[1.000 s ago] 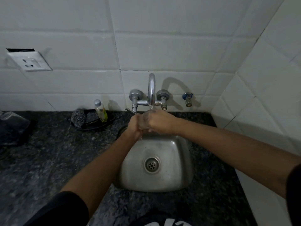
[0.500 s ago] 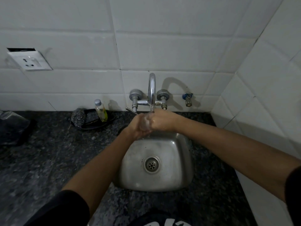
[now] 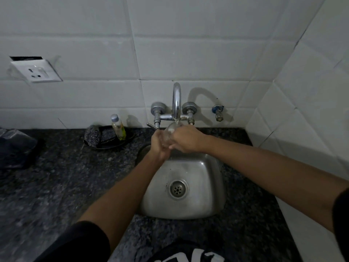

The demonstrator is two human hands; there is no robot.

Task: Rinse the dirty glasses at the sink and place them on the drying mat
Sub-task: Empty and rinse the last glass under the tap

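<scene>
A clear glass (image 3: 170, 132) sits between both hands directly under the spout of the chrome tap (image 3: 176, 103), where water runs onto it. My left hand (image 3: 159, 145) grips the glass from the left and below. From the right, my right hand (image 3: 186, 138) wraps its fingers around the glass. Most of the glass is hidden by the fingers. Both hands hover over the back of the small steel sink (image 3: 200, 203). A dark mat with a clear wrapper on it (image 3: 16, 146) lies at the far left of the counter.
A dark dish (image 3: 109, 140) left of the tap holds a scrubber (image 3: 92, 136) and a small bottle of yellow liquid (image 3: 118, 127). A wall socket (image 3: 35, 70) is at upper left, and a separate valve (image 3: 218, 112) right of the tap. A tiled wall closes off the right side.
The hands have stayed under the tap, shifting slightly as they turn the glass; the right hand's fingers have slid further over it.
</scene>
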